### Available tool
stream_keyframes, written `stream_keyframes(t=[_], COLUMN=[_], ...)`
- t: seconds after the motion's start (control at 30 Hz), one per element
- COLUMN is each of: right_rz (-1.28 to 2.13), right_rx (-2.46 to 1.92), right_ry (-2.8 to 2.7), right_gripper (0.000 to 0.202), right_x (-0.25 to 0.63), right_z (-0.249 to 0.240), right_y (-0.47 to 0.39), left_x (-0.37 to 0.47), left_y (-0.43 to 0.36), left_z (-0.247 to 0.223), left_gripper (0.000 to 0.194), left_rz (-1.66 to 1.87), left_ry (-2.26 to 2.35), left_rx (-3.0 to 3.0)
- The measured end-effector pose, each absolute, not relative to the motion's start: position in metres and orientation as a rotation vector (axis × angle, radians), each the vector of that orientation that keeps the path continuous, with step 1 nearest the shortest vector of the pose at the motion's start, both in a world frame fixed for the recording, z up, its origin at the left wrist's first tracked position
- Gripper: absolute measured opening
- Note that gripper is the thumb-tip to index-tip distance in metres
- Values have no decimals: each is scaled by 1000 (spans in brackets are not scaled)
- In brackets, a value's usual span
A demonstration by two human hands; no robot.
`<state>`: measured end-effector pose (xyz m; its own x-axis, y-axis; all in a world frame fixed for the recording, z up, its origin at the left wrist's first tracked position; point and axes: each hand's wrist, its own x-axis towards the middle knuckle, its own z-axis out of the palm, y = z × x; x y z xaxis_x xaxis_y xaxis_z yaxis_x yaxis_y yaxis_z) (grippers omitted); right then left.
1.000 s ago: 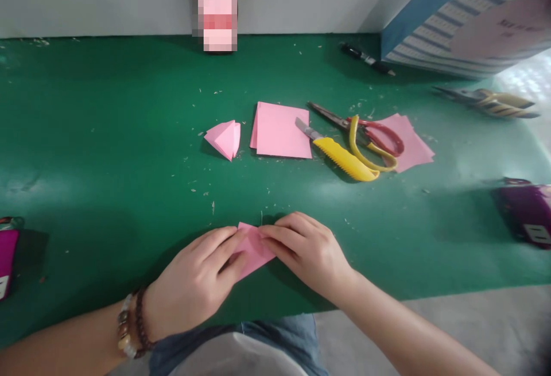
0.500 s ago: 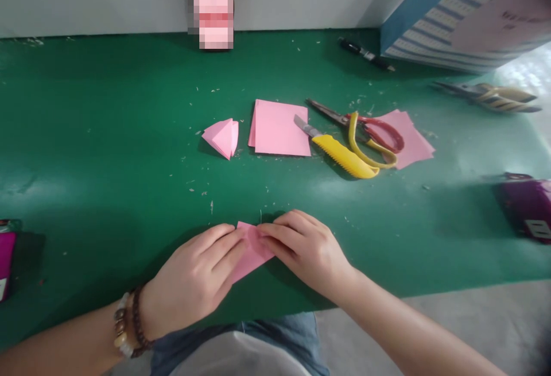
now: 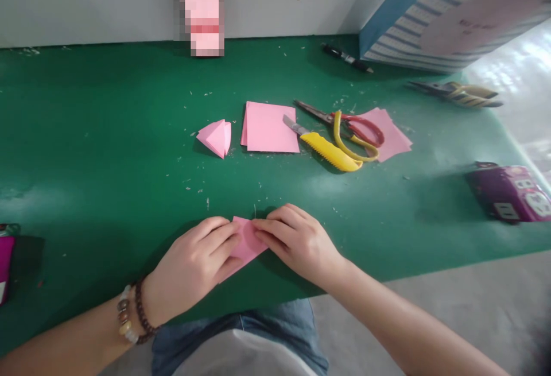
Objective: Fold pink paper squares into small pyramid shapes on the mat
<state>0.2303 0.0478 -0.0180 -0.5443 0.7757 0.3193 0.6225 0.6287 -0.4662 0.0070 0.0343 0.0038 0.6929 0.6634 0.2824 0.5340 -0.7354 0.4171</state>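
A folded piece of pink paper (image 3: 248, 243) lies near the table's front edge, between my two hands. My left hand (image 3: 193, 264) wears beaded bracelets and is closed on the paper's left part, its fingers together over it. The fingertips of my right hand (image 3: 301, 244) pinch the paper's upper right edge. Beyond them sits a small folded pink paper shape (image 3: 216, 138). To its right is a stack of pink square sheets (image 3: 270, 129), with the blade tip of a yellow-handled cutter (image 3: 331, 151) resting on it.
Scissors (image 3: 361, 129) with red and yellow handles lie over more pink sheets (image 3: 394, 135). Farther back are a black pen (image 3: 346, 58), pliers (image 3: 460, 93) and a striped box (image 3: 430, 26). Purple objects stand at the right (image 3: 512, 192) and left (image 3: 5, 267) of the green table (image 3: 107, 163).
The camera view has shifted a little, so the table items appear farther left. Both hands keep nearly the same hold on the folded pink paper.
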Motion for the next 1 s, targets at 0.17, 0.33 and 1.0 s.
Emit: stream_keyframes(t=[0.17, 0.33, 1.0], right_rz=[392, 386, 764], right_rx=[-1096, -1101, -1151], right_ry=[-2356, -2368, -2100], right_gripper=[19, 19, 26], right_x=[231, 232, 205], right_z=[-18, -19, 12], right_y=[47, 46, -34], left_x=[6, 5, 6], left_y=[33, 31, 31], left_z=[2, 0, -3], left_gripper=[19, 18, 22], left_rz=[641, 632, 664], left_ry=[897, 920, 937], left_rx=[2658, 2622, 2787])
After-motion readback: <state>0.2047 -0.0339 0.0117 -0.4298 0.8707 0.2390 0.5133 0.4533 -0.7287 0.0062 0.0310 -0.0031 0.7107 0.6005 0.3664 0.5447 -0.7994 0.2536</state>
